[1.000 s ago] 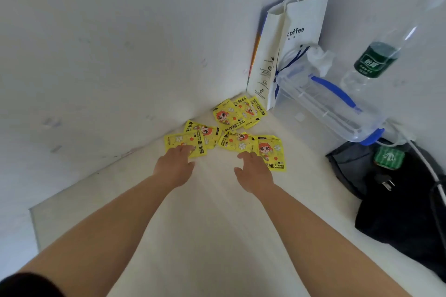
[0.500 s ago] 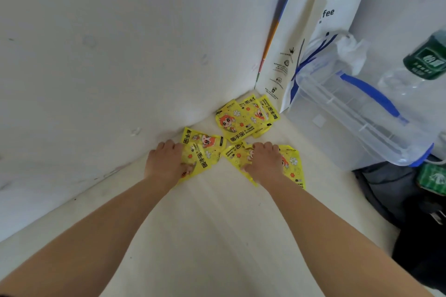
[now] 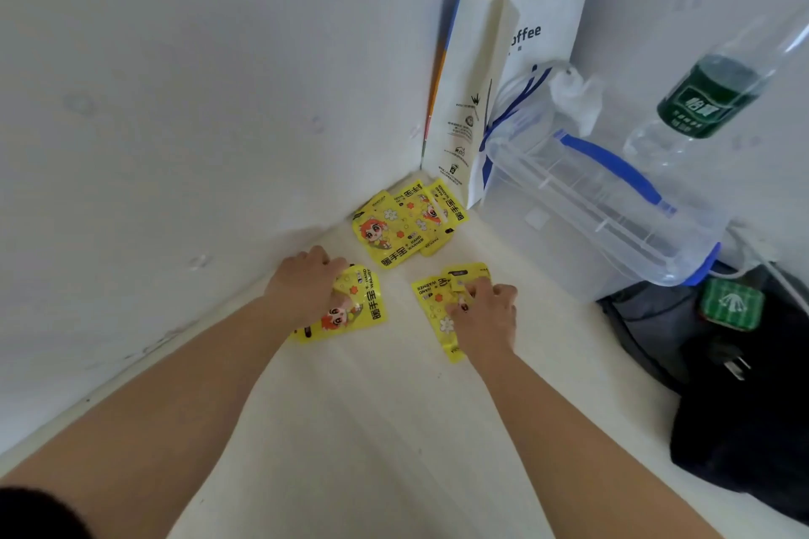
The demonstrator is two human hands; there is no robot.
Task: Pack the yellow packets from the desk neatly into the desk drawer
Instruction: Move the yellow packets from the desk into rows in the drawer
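Head view: left hand (image 3: 306, 289) grips a bunch of yellow printed plastic packets (image 3: 361, 306); right hand (image 3: 483, 315) pinches a second bunch (image 3: 431, 298); third pile (image 3: 402, 223) lies in the pale table's (image 3: 372, 429) wall corner, beside a white paper bag (image 3: 464, 101) and clear plastic box (image 3: 591, 210).

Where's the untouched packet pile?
Head view: the untouched packet pile lies at the far corner of the desk, just left of the white paper bag.
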